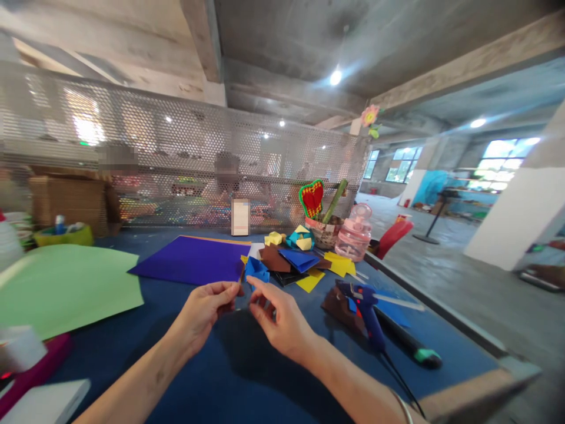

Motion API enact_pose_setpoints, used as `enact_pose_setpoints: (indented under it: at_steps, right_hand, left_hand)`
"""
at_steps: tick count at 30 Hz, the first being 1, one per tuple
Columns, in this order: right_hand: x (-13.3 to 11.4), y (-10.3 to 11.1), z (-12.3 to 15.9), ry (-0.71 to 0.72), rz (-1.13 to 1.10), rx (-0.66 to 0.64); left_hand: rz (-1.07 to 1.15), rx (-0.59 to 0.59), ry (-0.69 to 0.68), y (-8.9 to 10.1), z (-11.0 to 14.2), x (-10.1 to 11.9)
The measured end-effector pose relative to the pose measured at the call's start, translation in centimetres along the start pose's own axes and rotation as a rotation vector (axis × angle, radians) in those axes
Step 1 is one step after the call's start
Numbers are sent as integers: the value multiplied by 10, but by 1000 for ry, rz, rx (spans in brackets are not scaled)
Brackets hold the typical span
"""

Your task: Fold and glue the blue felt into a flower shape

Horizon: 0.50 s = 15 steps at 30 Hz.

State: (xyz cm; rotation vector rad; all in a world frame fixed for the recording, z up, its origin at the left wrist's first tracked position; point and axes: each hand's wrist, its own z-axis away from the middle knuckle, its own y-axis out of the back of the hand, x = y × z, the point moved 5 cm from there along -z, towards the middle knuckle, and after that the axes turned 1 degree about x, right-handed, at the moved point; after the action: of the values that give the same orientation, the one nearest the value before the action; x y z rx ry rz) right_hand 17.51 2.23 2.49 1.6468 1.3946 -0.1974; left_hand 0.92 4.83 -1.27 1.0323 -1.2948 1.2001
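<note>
My left hand [212,303] is closed in a pinch, thumb against fingers. A thin brown strip [242,274] sticks up from its fingertips; its material is hard to tell. Close by on the right, my right hand [282,318] has its fingers apart and slightly curved, with the index finger reaching toward the strip and nothing visible in its grasp. Just behind the fingertips lies a folded blue paper piece [258,270]. Beyond it is a pile with brown paper [274,258], a blue folded paper [300,260] and yellow paper [311,281].
Purple sheets [194,259] and a light green sheet [75,288] cover the left. At right lie a glue gun [367,312] with its cord and a black-and-green tool [408,338]. A basket [324,234] and pink bottle [354,235] stand behind, before a perforated screen [176,147].
</note>
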Motion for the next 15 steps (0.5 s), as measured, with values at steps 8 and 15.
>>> enact_pose_setpoints:
  at_steps: [8, 15]
  right_hand:
    - [-5, -4, 1, 18, -21, -64]
    - [-9, -5, -1, -32, -135, -72]
  left_hand:
    - [-56, -28, -61, -10, 6, 13]
    - [-82, -51, -104, -10, 7, 16]
